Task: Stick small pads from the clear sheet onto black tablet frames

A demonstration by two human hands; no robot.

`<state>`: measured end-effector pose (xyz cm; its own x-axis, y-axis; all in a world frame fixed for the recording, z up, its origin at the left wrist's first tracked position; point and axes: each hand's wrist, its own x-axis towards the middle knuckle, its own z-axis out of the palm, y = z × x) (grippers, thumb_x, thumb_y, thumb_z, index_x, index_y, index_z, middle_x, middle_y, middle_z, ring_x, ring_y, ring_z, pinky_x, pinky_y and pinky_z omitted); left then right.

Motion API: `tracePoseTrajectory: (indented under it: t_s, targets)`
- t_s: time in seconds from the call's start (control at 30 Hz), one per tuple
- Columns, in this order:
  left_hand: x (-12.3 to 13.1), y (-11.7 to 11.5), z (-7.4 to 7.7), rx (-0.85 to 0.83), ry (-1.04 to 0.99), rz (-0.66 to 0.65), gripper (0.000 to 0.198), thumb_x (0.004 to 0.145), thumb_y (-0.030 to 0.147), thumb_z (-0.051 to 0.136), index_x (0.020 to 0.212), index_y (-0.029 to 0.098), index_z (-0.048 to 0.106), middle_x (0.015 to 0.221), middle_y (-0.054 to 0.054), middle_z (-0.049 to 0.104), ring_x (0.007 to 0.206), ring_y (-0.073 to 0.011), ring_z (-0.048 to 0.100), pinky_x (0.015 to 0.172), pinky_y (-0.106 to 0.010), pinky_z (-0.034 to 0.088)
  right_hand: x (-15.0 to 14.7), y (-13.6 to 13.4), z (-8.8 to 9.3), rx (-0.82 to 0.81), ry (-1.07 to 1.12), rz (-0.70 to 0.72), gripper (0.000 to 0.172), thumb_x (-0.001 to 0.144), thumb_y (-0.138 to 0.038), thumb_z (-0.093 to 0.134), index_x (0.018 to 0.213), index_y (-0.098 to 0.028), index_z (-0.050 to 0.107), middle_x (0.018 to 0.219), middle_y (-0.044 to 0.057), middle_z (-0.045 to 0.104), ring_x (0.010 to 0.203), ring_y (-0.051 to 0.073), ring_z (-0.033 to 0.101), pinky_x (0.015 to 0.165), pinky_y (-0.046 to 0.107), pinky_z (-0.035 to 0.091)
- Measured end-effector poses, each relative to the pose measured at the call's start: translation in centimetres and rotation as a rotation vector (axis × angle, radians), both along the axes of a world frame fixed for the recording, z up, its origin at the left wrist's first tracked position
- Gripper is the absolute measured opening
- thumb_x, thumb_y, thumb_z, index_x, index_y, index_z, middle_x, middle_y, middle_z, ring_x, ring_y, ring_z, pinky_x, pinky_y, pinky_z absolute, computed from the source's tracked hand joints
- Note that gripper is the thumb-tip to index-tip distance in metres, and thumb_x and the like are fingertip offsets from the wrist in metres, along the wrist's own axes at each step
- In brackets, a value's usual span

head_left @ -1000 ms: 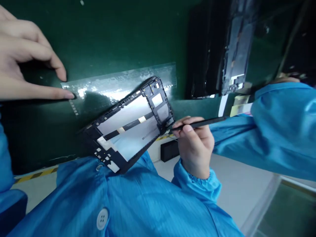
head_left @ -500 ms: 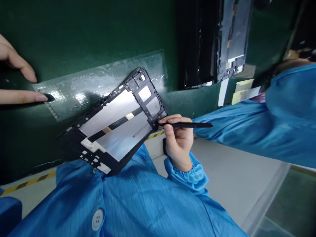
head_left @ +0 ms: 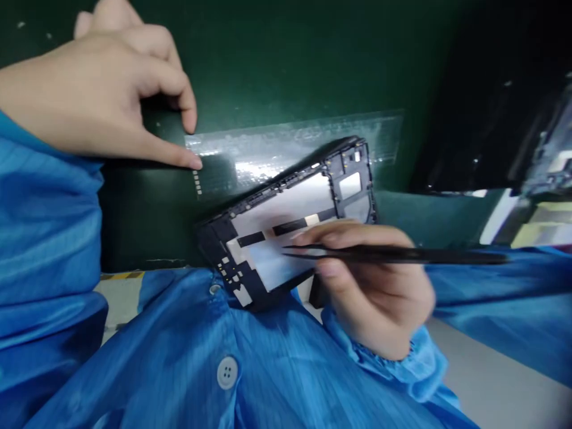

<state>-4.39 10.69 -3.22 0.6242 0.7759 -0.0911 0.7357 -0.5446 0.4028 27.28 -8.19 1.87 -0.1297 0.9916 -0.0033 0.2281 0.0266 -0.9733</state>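
Note:
My left hand reaches in from the left, thumb and index finger apart. Their tips touch the left end of a clear plastic strip, where a row of small pale pieces runs along the edge. My right hand grips black tweezers, slightly blurred, with the two points apart over the silver panel of an opened phone frame. That frame lies tilted across the strip and the table's near edge, against my blue smock. The fingers hide part of its near right side.
The green table spreads out beyond the strip. Dark glossy panels lie at the right, beside a blurred second phone frame and pale yellow slips. A neighbour's blue sleeve is close at the right.
The view has shifted left, bringing more of my left hand in. My right hand has moved from the phone frame's right corner to over its silver panel, and the tweezers' points now show.

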Motion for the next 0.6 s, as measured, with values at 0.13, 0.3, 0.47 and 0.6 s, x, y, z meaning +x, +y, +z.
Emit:
tracePoseTrajectory:
  t_s: [0.13, 0.3, 0.47, 0.6]
  targets:
    - [1.2, 0.1, 0.5, -0.017, -0.055, -0.011, 0.108, 0.086, 0.099, 0.023, 0.108, 0.010, 0.080, 0.112, 0.000, 0.059, 0.150, -0.0360, 0.049, 0.121, -0.068, 0.026, -3.2, 2.5, -1.3, 0.083, -0.002, 0.164, 0.035, 0.100, -0.002, 0.070, 0.127, -0.023, 0.068, 0.120, 0.009, 0.079, 0.117, 0.023, 0.079, 0.104, 0.046, 0.069]
    - [0.9, 0.2, -0.5, 0.046, -0.070, -0.041, 0.108, 0.090, 0.084, 0.005, 0.113, 0.007, 0.077, 0.112, 0.006, 0.053, 0.139, -0.0245, 0.063, 0.117, -0.062, 0.027, -3.9, 3.6, -2.5, 0.126, -0.098, 0.169, 0.033, 0.099, -0.001, 0.068, 0.125, -0.022, 0.067, 0.118, 0.009, 0.079, 0.114, 0.022, 0.079, 0.100, 0.043, 0.069]
    - [0.7, 0.4, -0.9, 0.016, -0.053, -0.059, 0.113, 0.084, 0.090, 0.008, 0.109, 0.006, 0.079, 0.110, 0.005, 0.053, 0.136, -0.0273, 0.066, 0.111, -0.050, 0.038, -3.9, 3.7, -2.7, 0.135, -0.086, 0.173, 0.034, 0.097, 0.002, 0.068, 0.124, -0.019, 0.067, 0.118, 0.007, 0.078, 0.117, 0.018, 0.079, 0.102, 0.038, 0.067]
    - [0.7, 0.8, -1.1, 0.028, -0.093, -0.066, 0.116, 0.080, 0.098, 0.012, 0.109, 0.008, 0.080, 0.107, 0.003, 0.056, 0.133, -0.0278, 0.069, 0.112, -0.047, 0.041, -3.8, 3.8, -2.8, 0.138, -0.105, 0.221, 0.039, 0.094, 0.005, 0.070, 0.126, -0.017, 0.067, 0.120, 0.009, 0.078, 0.119, 0.018, 0.078, 0.104, 0.036, 0.066]
